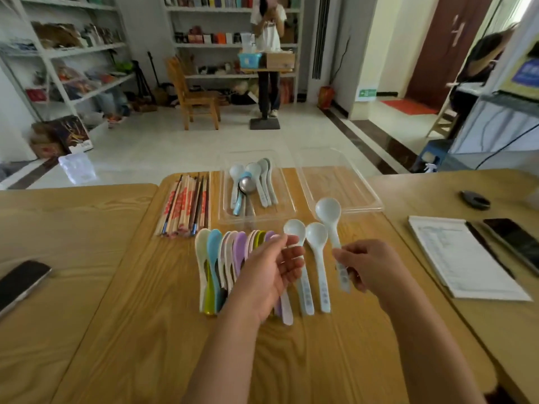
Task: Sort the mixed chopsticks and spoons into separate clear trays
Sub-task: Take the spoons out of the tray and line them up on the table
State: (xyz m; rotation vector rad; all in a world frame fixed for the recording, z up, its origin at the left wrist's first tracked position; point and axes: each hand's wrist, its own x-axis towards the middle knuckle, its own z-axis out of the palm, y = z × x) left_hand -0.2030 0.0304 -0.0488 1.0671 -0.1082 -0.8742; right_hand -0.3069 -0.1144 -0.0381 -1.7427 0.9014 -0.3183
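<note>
Wood-grain laminate, pale and glossy, covers the table (145, 316). At eleven o'clock from the hands, slim bamboo and dark lacquered chopsticks (183, 205) lie packed side by side in a shallow chopstick tray (159, 234) of clear plastic. At twelve o'clock, the middle tray (287, 196), also clear and thin-walled, holds several white and grey plastic spoons and one shiny metal spoon (247, 185). At one o'clock sits a third tray (344, 182), its clear base showing the grain beneath.

Nearer, a row of smooth pastel spoons (214, 258) in cream, blue, pink, purple and green lies overlapped on the wood. Two white spoons (316, 237) with round bowls and printed handles lie just beside it at three o'clock.

Over that row hangs the left hand (271, 272), palm turned up and fingers loosely spread. Its fingertips overlap the nearer white spoon, but whether they touch it I cannot tell. The right hand (372, 268) pinches the handle of a held spoon (328, 210) between thumb and fingertips, with the bowl raised toward twelve o'clock, close to the third tray's near edge.

A paper notepad (466, 258) and a dark phone (516, 243) lie at three o'clock.
</note>
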